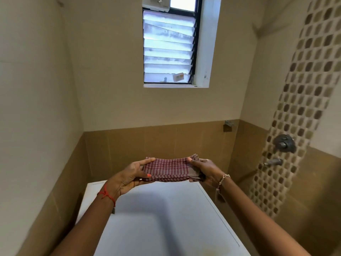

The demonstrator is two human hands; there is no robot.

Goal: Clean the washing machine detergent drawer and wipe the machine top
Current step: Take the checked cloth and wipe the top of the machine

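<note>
The folded cloth [167, 169] is at frame centre, held in the air above the machine top [166, 218]. It looks light, soft and limp, best taken by its ends. The left hand [132, 175] grips its left end, and the right hand [204, 170] grips its right.

I had the washing machine top [166, 218] right below me, a flat white panel with a thin raised border. Its far edge sat close to the brown tiled wall [147, 141]. A soft shadow lay across it, and a faint yellowish smudge [206, 249] showed near the front.
</note>
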